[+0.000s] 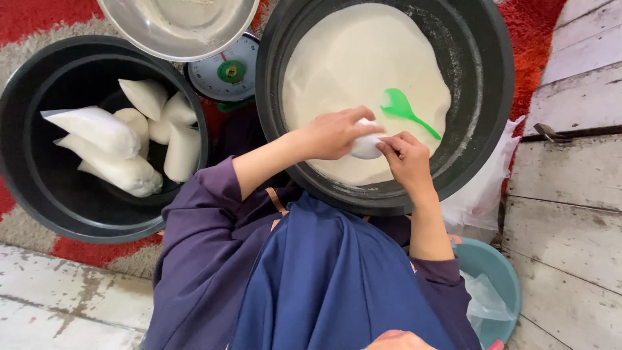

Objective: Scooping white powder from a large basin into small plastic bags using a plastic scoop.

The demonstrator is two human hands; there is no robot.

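Red rug [39, 16], black tub [492, 84] of pale flour, both hands' fingers [389, 146] grasping small white bag [364, 148], second tub [26, 168] holding filled bags.

Soft, even daylight fills the scene; shadows are faint (darkest inside the black tubs [78, 214]). The steel bowl [178, 26] at the far edge shows mild glare. Focus is sharp, edges slightly bowed.

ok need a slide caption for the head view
Both hands, left hand and right hand, hold a small white bag over a black tub of pale flour.
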